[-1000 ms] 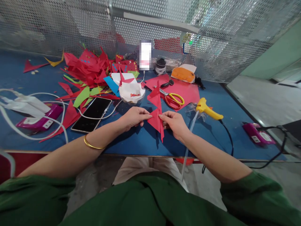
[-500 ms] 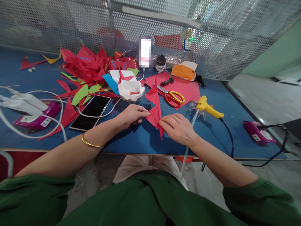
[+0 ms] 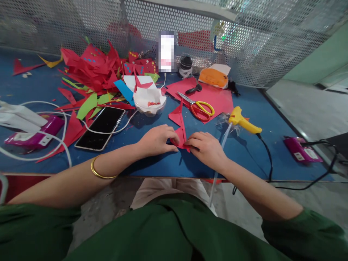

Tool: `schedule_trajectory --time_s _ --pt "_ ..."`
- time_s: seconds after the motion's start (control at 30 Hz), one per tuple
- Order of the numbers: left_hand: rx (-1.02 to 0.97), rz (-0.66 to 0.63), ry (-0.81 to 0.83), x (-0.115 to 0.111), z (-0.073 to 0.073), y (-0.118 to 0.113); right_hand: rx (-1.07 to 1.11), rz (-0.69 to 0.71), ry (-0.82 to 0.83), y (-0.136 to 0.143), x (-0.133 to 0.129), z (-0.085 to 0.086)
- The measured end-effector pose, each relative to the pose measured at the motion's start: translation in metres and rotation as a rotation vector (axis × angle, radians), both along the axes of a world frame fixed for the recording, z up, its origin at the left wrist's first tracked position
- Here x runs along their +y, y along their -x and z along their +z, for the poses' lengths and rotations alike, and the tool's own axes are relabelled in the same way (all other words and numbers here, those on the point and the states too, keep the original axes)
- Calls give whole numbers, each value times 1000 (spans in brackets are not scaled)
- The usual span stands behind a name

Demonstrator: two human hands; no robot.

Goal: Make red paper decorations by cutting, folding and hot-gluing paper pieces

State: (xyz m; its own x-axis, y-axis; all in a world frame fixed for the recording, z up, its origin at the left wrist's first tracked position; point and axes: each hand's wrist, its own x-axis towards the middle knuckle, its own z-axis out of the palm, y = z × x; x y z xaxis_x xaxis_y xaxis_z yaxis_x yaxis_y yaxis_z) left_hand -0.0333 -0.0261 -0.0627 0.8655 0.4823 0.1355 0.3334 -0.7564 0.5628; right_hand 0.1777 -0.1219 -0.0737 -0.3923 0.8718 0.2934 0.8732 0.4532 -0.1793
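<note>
Between my hands a folded red paper shape (image 3: 179,122) lies low over the blue table (image 3: 152,165), its pointed end away from me. My left hand (image 3: 160,140) pinches its near left edge between thumb and fingers. Bent fingers of my right hand (image 3: 207,148) grip the near right edge, hiding part of it. Beyond the paper lie scissors (image 3: 199,108) with red and yellow handles, on a red paper sheet (image 3: 217,98). A white-lined bowl (image 3: 150,101) with small red bits stands to the upper left of the folded paper.
A yellow glue gun (image 3: 243,120) with a clear glue stick and black cord lies right. Left are a dark phone (image 3: 100,128), white cables, a purple power strip (image 3: 35,134) and a heap of red paper pieces (image 3: 92,69). A perforated metal panel (image 3: 146,21) closes the back.
The red paper has come down flatter and nearer me. My left fingers have moved to its near edge, and my right fingers have curled closer in. The view has shifted slightly.
</note>
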Motion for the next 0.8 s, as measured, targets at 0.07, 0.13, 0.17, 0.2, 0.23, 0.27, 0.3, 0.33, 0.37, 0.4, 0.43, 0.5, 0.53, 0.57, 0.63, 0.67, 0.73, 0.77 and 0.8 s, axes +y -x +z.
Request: schedule_trajectory --time_s 0.07,0.13,0.17,0.2,0.23,0.27,0.3,0.33,0.37,0.4,0.43,0.5,0.53,0.57,0.63,0.67,0.73,0.77,0.8 --pt "-11 38 21 0 -2 -1 152 -66 55 2 0 -1" --pt "-25 75 38 0 -3 -2 280 -148 125 4 2 0" --pt "-29 98 42 0 -3 -2 320 -192 163 6 3 1" --pt "-29 123 46 0 -4 -2 340 -234 198 7 5 1" --pt "-26 148 48 -1 -4 -3 343 -272 223 8 6 2" --pt "-21 169 48 -1 -4 -3 330 -303 241 10 8 3" --pt "-16 185 44 -1 -3 -3 308 -327 251 11 9 4" --pt "-15 194 38 -1 -3 -3 283 -346 256 12 10 5" --pt "-15 198 30 -1 -3 -3 258 -365 259 13 11 6" --pt "-13 200 25 -1 -3 -3 236 -383 263 14 12 6" --pt "-13 202 23 -1 -3 -2 219 -396 270 14 13 7" --pt "-9 203 38 0 -3 -2 196 -416 284 16 13 7" --pt "-7 204 51 1 -3 -2 188 -420 289 17 13 7" --pt "-6 206 64 2 -3 -2 179 -423 291 17 13 7" --pt "-4 216 77 2 -4 -3 160 -429 293 18 13 8" --pt "-3 224 75 2 -5 -3 155 -436 296 19 13 9" --pt "-6 236 52 2 -6 -4 157 -452 306 20 13 10" --pt "-11 241 36 1 -7 -5 161 -462 310 20 14 11" --pt "-15 243 22 1 -8 -5 164 -472 313 21 14 12"
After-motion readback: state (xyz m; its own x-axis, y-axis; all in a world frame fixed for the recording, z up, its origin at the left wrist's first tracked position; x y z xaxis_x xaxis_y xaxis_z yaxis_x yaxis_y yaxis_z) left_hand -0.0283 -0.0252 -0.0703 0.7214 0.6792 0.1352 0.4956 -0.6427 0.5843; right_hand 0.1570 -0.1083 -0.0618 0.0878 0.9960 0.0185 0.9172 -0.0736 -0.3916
